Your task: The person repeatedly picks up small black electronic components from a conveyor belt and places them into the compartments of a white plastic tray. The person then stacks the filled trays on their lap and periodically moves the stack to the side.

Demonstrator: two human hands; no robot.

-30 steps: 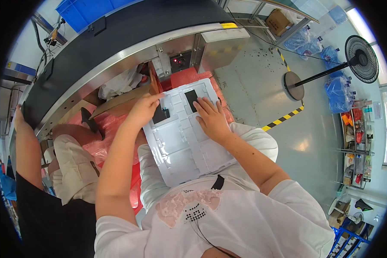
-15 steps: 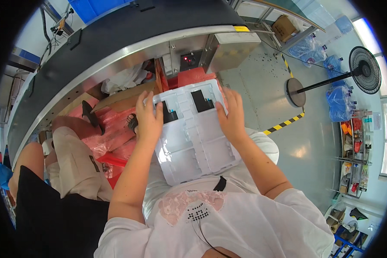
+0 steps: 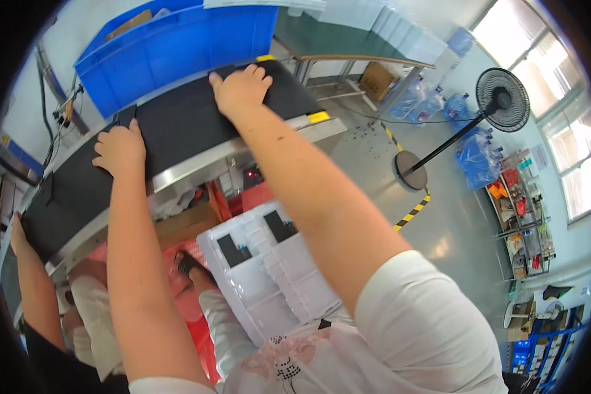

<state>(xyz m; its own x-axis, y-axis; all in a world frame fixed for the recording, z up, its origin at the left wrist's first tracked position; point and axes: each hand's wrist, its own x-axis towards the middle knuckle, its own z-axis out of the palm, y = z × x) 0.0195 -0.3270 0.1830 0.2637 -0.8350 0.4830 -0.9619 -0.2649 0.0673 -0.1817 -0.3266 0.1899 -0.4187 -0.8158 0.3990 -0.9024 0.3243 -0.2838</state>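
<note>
Both my arms reach out over the black conveyor belt [image 3: 182,118]. My left hand [image 3: 120,150] is closed around the near side of a flat black piece [image 3: 127,115], its thumb against the piece's right end. Farther right, my right hand [image 3: 241,93] closes over another flat black piece [image 3: 224,70], partly hidden by the fingers. On my lap lies a white plastic tray [image 3: 264,289] with moulded compartments, tilted and partly covered by my right arm. Two black pieces [image 3: 234,251] with small blue details sit in its far compartments.
A large blue bin [image 3: 177,56] stands behind the belt. Another person's hand [image 3: 18,233] rests at the belt's left edge. Another flat black piece [image 3: 44,190] lies on the belt. To the right are a standing fan [image 3: 502,98], wrapped water bottles [image 3: 477,157] and yellow-black floor tape [image 3: 412,211].
Both my hands have left the tray and moved forward onto the belt, each to a black piece. The tray has turned slightly on my lap. The other person's hand has come to the belt.
</note>
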